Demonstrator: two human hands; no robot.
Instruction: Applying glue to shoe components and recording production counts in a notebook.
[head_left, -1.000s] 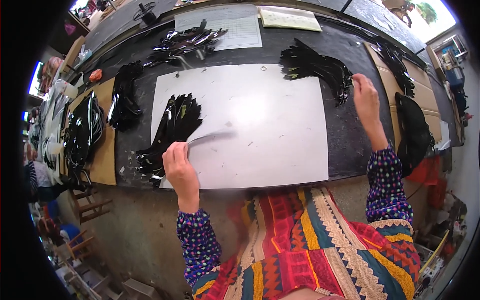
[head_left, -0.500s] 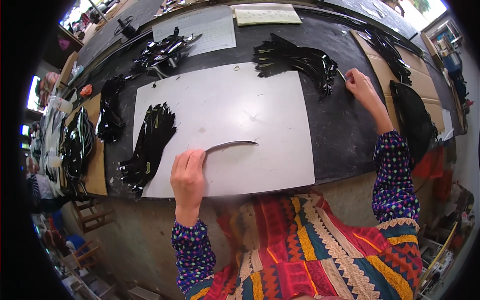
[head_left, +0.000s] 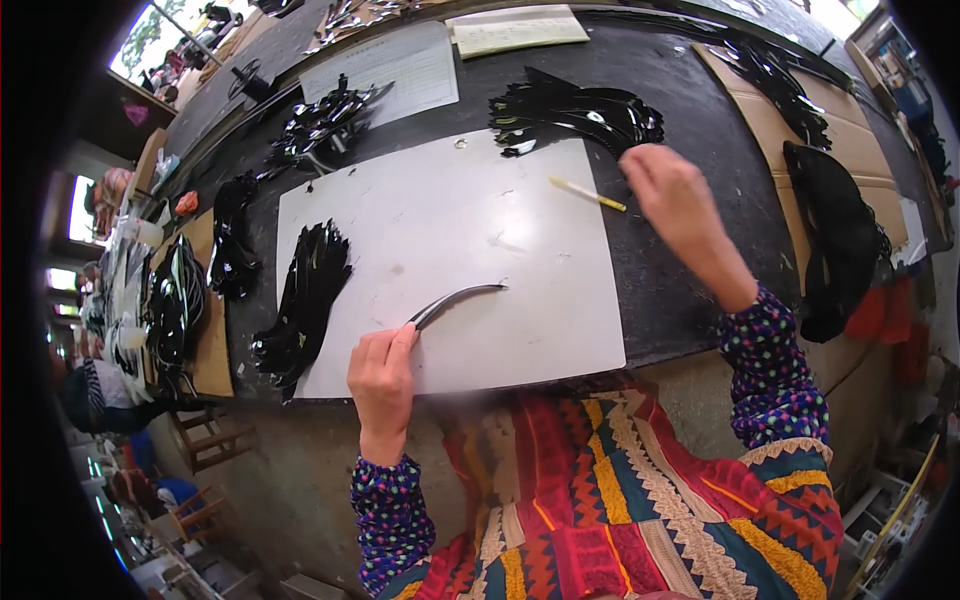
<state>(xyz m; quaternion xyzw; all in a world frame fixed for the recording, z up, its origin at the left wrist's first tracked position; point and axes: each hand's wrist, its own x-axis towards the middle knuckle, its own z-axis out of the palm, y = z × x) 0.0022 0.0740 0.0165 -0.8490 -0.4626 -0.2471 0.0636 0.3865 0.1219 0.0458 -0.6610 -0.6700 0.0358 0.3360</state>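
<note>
Between the thumb and fingers of my left hand (head_left: 383, 385) is one end of a thin, curved black strip (head_left: 455, 298). Its free end points right over the white board (head_left: 470, 230). My right hand (head_left: 680, 205), slightly blurred, is curled at the right end of a bundle of glossy black strips (head_left: 565, 112); its fingertips partly hide what they touch. Just left of that hand, a slim yellow and white stick (head_left: 588, 193) lies across the board's right edge. Another bundle of black strips (head_left: 305, 300) rests on the board's left side.
More black strips (head_left: 320, 125) lie behind the board, beside a printed sheet (head_left: 400, 75) and a notepad (head_left: 518, 30). Cardboard pieces (head_left: 770, 130) at the right and left carry further strips. A black rounded piece (head_left: 832, 240) hangs over the table's right front edge.
My right hand has moved left to the end of the far bundle. The stick it held now lies on the board's edge. My left hand keeps the strip, tilted slightly more upward.
</note>
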